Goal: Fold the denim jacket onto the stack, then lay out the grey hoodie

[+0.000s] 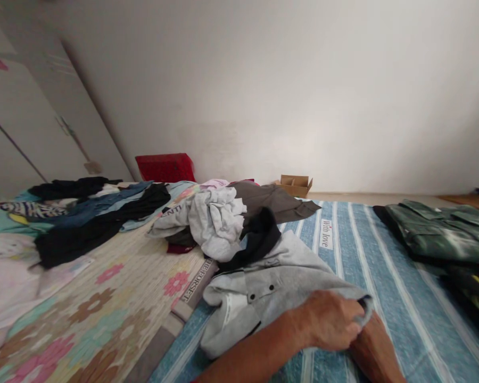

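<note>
A grey button-up shirt [291,271] with dark buttons and black trim lies on the blue striped bedding in front of me. Its collar end points to the left. My left hand [333,319] reaches across from the lower left, its fingers closed on the shirt's right end. Below and partly behind it, my right hand [371,343] meets the same edge of cloth. The fingers of that hand are hidden by the left hand and the fabric. Just beyond the shirt, a black garment [261,239] touches it.
A crumpled light grey garment [217,221] and dark grey-brown clothing [275,202] form a pile behind. More clothes, including a black garment [99,231], lie left on the flowered sheet [120,308]. Folded camouflage clothes [443,231] sit right. A cardboard box [295,185] stands by the wall.
</note>
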The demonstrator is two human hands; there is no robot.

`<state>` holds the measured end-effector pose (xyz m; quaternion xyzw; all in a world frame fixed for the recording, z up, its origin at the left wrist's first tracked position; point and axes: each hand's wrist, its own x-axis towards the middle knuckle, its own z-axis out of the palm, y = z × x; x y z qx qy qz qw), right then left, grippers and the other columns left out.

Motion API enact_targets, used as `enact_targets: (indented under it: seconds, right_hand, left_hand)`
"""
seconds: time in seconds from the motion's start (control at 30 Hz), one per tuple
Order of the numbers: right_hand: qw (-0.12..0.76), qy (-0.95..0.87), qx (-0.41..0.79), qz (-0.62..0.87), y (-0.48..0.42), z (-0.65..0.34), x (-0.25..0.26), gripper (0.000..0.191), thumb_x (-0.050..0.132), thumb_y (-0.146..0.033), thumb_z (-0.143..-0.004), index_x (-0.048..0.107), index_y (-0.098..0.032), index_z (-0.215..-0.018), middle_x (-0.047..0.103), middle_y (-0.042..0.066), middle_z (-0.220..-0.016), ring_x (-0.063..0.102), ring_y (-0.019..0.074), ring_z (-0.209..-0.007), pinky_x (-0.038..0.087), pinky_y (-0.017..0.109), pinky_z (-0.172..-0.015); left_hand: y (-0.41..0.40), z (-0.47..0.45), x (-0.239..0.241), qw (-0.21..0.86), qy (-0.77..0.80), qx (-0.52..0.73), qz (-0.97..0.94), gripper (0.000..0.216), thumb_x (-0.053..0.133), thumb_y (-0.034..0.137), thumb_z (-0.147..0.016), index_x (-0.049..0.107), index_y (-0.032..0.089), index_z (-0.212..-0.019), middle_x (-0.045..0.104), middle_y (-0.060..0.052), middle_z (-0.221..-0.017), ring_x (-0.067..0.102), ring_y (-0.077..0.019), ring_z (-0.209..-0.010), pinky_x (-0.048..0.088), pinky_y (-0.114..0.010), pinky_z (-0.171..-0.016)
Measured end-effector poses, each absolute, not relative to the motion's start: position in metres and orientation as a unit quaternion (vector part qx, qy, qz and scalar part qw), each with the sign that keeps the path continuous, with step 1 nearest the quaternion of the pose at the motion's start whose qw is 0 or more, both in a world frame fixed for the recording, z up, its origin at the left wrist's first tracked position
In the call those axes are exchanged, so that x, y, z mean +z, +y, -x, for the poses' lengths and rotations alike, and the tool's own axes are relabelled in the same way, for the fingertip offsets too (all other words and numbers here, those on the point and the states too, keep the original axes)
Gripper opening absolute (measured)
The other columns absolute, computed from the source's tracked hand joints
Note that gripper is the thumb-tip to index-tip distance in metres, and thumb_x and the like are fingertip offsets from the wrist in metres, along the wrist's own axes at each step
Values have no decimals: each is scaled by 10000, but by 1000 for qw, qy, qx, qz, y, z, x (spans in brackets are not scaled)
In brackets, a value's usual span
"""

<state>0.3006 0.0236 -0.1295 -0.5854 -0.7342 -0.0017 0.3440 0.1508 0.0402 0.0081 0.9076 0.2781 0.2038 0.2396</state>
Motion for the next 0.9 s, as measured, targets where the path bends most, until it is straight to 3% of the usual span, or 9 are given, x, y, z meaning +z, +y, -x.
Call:
enact_targets:
  seconds: [0.07, 0.17, 0.33, 0.43, 0.53, 0.63, 0.77, 0.9]
  right_hand:
    - [366, -723, -4, 586, 22, -301, -125, 255, 434, -266, -794, 669, -263, -696, 692, 65, -741, 643, 240, -766, 508, 352, -767]
    - [351, -737, 3, 577, 19, -299, -115, 269, 429, -241, -799, 675, -257, -689, 694, 75, -772, 636, 246, -778, 500, 356, -763]
    - [327, -753, 21, 570, 20, -295, -106, 305, 452, -329, -839, 718, -219, -940, 696, 97, -1007, 593, 283, -1045, 443, 429, -942]
    - [320, -744, 30, 586, 24, -299, -110, 355, 486, -376, -826, 698, -209, -1057, 677, 108, -1085, 565, 297, -1116, 433, 450, -967]
    - [309, -746, 49, 588, 27, -302, -114, 359, 509, -379, -810, 697, -212, -1066, 674, 110, -1097, 556, 303, -1136, 436, 454, -966]
    - [326, -740, 62, 585, 25, -301, -110, 349, 508, -356, -805, 691, -211, -1064, 674, 104, -1100, 552, 295, -1138, 425, 452, -980]
    - [369, -700, 83, 606, 15, -296, -100, 326, 457, -331, -816, 673, -180, -1007, 675, 112, -1064, 603, 272, -1022, 478, 406, -880]
    - [389, -646, 122, 646, 8, -297, -96, 237, 418, -307, -781, 625, -204, -837, 691, 80, -897, 640, 248, -847, 495, 338, -686]
  left_hand:
    - [30, -154, 3, 226, 258, 166, -924, 196, 562, 262, -745, 705, 386, -797, 695, -61, -723, 686, -277, -742, 512, -401, -622]
    - [25, -143, 13, 213, 253, 174, -928, 188, 544, 295, -774, 703, 384, -820, 701, -46, -745, 682, -268, -748, 510, -383, -634]
    - [51, -81, 41, 135, 422, 231, -866, 242, 441, 220, -843, 674, 266, -893, 689, -90, -895, 648, -268, -886, 480, -359, -793]
    - [74, -34, 45, 50, 580, 207, -786, 296, 524, 180, -765, 627, 196, -1042, 628, -135, -1135, 568, -304, -1088, 429, -393, -914]
    - [86, -1, 40, 41, 632, 153, -758, 442, 642, 168, -661, 603, 188, -1100, 608, -142, -1194, 520, -312, -1170, 384, -383, -969]
    - [89, 15, 31, 64, 663, 128, -735, 376, 649, 207, -672, 625, 192, -1046, 664, -145, -1072, 589, -319, -1072, 419, -371, -892]
    - [94, 20, 23, 69, 689, 124, -711, 53, 579, 204, -730, 631, 209, -739, 682, -101, -776, 649, -288, -851, 432, -332, -754]
    - [103, 21, 22, 96, 665, 216, -708, 167, 570, 201, -709, 529, 216, -548, 597, -44, -600, 615, -238, -702, 408, -299, -672]
